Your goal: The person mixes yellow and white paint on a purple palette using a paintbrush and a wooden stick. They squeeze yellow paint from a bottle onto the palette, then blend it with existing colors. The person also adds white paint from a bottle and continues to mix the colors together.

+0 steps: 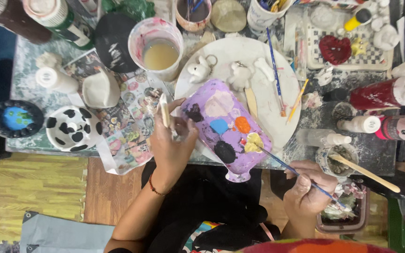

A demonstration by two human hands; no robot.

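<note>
Two hands, right hand (305,187) dipping brush (296,173) (palette (226,124) edge)

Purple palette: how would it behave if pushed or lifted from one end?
The purple palette looks like a stiff, thin tray, so it would likely lift without flopping. It overhangs the table edge near the lap, so a push there may tip it. Wet-looking paint blobs could smear or make it slippery.

The palette (228,127) lies on the table (376,150), overlapping the plate (263,61). A water cup (158,49) stands at its eleven o'clock. Small figures (240,75) sit on the plate.
</note>
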